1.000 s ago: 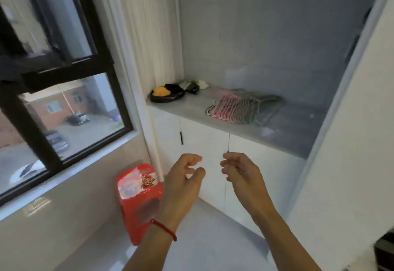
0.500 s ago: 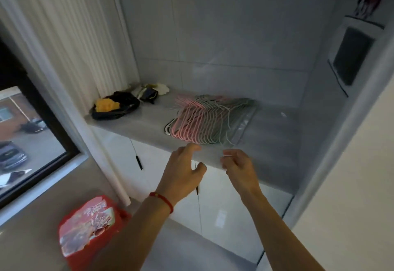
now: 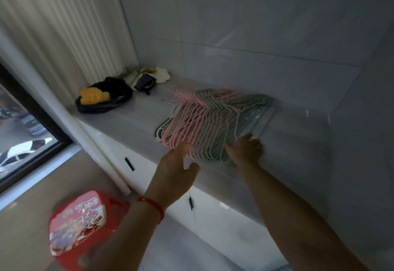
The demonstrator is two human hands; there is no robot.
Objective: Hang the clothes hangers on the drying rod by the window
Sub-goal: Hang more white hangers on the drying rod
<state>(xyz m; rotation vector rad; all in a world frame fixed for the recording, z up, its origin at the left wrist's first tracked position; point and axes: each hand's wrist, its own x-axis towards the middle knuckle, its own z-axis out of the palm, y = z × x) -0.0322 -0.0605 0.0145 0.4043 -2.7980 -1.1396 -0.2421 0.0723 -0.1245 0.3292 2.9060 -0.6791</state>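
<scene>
- A fanned stack of clothes hangers (image 3: 213,119), pink towards the left and grey-green towards the right, is laid flat on the grey desk (image 3: 298,142) against the tiled wall.
- The near ends of the hangers are seen just short of the desk's front edge.
- The left hand (image 3: 174,172) is held above the front edge, fingers spread and released, nothing grasped; its fingertips are seen over the near ends of the pink hangers, though contact cannot be told through the blur.
- A red cord is worn at the left wrist.
- The right hand (image 3: 245,151) is laid palm down on the near right corner of the stack, over the grey-green hangers; whether any hanger is gripped cannot be told.
- A black bag (image 3: 106,100) with a yellow item on top is placed at the desk's left end, well apart from the hangers.
- A small heap of pale cloth (image 3: 149,75) is set behind the bag, by the wall.
- A window (image 3: 23,125) is seen at the left, with a white pleated curtain (image 3: 64,25) beside it.
- A red package (image 3: 78,219) is seen low down, below the left forearm.
- White cabinet doors are fitted beneath the desk.
</scene>
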